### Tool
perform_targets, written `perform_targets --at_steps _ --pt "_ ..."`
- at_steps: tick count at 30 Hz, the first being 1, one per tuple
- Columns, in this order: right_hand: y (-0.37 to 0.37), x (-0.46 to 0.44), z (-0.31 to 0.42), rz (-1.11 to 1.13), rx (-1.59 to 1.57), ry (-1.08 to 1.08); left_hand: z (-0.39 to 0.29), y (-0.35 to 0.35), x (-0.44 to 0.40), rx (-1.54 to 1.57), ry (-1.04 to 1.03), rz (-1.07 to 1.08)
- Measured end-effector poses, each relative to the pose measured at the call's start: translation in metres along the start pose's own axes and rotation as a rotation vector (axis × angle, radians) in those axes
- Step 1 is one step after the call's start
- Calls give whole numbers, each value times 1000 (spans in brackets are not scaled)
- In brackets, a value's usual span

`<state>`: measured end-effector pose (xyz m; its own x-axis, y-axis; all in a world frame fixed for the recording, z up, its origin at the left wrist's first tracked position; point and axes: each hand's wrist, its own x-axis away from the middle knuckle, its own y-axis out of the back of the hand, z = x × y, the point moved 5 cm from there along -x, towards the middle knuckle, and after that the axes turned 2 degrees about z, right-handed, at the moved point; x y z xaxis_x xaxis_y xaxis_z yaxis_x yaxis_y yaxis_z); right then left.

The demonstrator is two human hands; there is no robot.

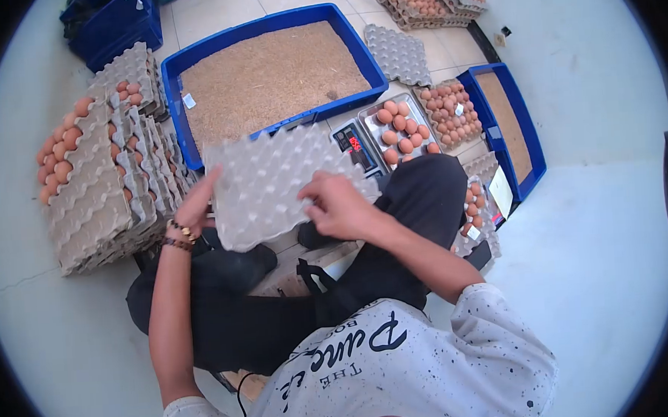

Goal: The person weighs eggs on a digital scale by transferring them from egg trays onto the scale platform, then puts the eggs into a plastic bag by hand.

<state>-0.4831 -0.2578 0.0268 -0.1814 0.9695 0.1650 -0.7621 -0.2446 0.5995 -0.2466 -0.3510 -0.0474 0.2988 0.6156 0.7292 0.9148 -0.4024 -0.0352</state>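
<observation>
A grey pulp egg tray [261,190] is held up over my lap, with its bumpy face towards me and no eggs on it. My left hand [196,204] grips its left edge, thumb along the near face and the other fingers mostly hidden. In front of the tray's right half is my right hand [341,204], fingers curled against the surface in a pinch. Anything between those fingertips is too small to make out. Just beyond the tray's right end stands a digital scale [356,147] with a red display, beside a metal pan [375,123] holding several brown eggs [399,122].
A blue tub [379,81] of brown grainy material lies ahead. Stacked egg trays [96,209] with eggs rise at left. To the right are a full egg tray [450,112], a narrow blue tub [531,153] and a bare tray [398,54]. More egg stacks [421,4] stand behind.
</observation>
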Motion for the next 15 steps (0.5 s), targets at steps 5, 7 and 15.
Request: perform_targets --at_steps 5,7,15 --pt "-84 3 -19 97 162 72 68 19 -41 -330 74 -59" --pt "-106 -12 -41 100 201 44 118 48 -95 -511 143 -211" --pt "-154 -33 -86 235 379 -91 170 42 -157 -359 -22 -375"
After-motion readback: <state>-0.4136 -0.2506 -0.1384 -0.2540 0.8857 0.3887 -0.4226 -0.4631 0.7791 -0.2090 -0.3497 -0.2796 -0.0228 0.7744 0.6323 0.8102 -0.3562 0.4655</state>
